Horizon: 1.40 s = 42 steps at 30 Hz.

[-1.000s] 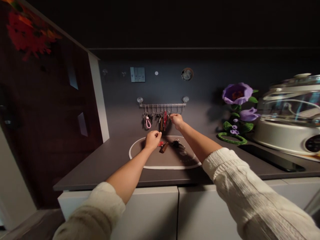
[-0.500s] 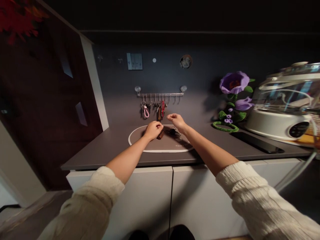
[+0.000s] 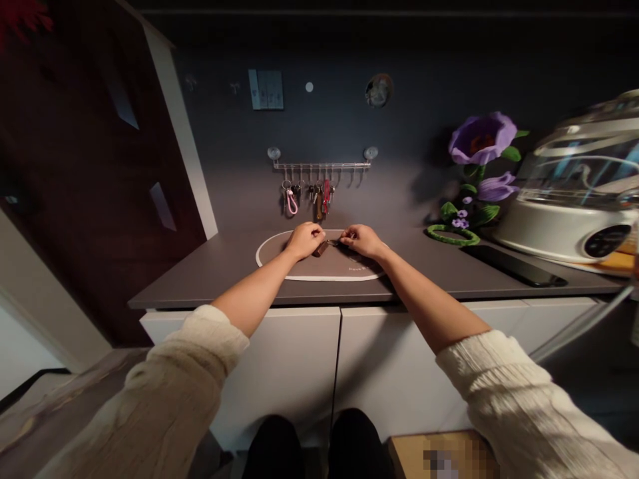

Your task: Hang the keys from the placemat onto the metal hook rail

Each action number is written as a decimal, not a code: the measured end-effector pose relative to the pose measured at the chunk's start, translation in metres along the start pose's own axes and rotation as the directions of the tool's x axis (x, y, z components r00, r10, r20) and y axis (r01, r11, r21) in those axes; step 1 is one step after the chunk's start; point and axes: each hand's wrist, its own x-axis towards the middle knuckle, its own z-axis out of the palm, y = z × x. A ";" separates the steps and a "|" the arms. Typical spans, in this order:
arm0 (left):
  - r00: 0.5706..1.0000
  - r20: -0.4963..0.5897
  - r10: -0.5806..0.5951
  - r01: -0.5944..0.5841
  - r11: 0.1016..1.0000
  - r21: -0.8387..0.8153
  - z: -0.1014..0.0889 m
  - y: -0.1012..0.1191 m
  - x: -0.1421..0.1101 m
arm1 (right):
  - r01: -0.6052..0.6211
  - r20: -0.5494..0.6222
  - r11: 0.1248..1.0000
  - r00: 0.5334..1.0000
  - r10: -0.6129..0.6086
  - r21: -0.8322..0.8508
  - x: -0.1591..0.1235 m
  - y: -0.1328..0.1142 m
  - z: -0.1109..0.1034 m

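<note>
Over the left part of the oval grey-brown mat [image 3: 272, 256], my left hand [image 3: 304, 241] is closed, thumb against fingers. A brown key fob [image 3: 321, 249] shows just below its fingertips, and bits of metal lie to the fob's right. My right hand [image 3: 364, 241] is lowered to the mat, fingers pinched at a dark bunch of keys [image 3: 350, 253] that it partly covers. Behind both hands, a clear hook rail [image 3: 322, 165] on the wall carries several key sets, among them a pink loop strap [image 3: 291, 202], a brown fob [image 3: 319, 205] and a red cord [image 3: 326, 195].
To the right stand purple crocheted flowers [image 3: 482, 140] with a green ring base [image 3: 452, 235], a black phone [image 3: 516, 266] lying flat, and a white appliance with a clear lid [image 3: 559, 226]. The counter's front edge [image 3: 259, 301] runs above white cabinet doors [image 3: 284, 352].
My right hand has come down from just below the hanging keys to the dark bunch on the mat. My left hand stays by the brown fob. The view has tilted down.
</note>
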 end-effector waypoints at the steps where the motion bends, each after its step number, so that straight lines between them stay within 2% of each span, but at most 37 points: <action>1: 1.000 0.000 0.001 -0.001 1.000 0.004 0.000 0.000 0.000 | 0.019 0.002 0.998 1.000 -0.019 -0.055 0.000 0.000 0.000; 6: 1.000 -0.001 0.005 -0.005 1.000 0.006 -0.001 0.000 0.001 | -0.003 0.016 0.983 1.000 0.006 -0.185 0.001 0.001 0.000; 10: 1.000 -0.009 0.010 -0.010 1.000 0.008 -0.001 0.002 0.001 | -0.029 0.031 0.984 0.999 0.035 -0.173 0.001 0.002 0.001; 13: 1.000 -0.010 0.017 -0.017 1.000 0.005 -0.001 0.003 0.001 | -0.071 -0.017 0.987 0.997 0.069 -0.143 0.001 0.002 0.002; 18: 1.000 -0.002 0.023 -0.023 1.000 0.001 -0.003 0.006 0.002 | -0.051 -0.093 0.997 0.995 0.046 -0.050 0.003 0.000 0.002; 25: 0.995 -0.022 0.093 -0.094 0.996 -0.014 -0.001 0.008 0.004 | 0.012 -0.202 0.990 0.979 0.017 0.137 0.003 -0.011 -0.003; 34: 0.989 -0.081 0.123 -0.128 0.990 -0.057 -0.004 0.021 0.007 | 0.077 -0.283 0.886 0.957 0.064 0.458 0.012 -0.008 0.001; 37: 0.982 -0.095 0.162 -0.164 0.986 -0.021 -0.004 0.024 0.007 | 0.081 -0.287 0.849 0.954 0.086 0.523 0.013 -0.011 0.000; 42: 0.968 -0.054 0.246 -0.244 0.969 0.037 -0.001 0.028 0.005 | 0.096 -0.300 0.818 0.949 0.096 0.567 0.013 -0.015 -0.002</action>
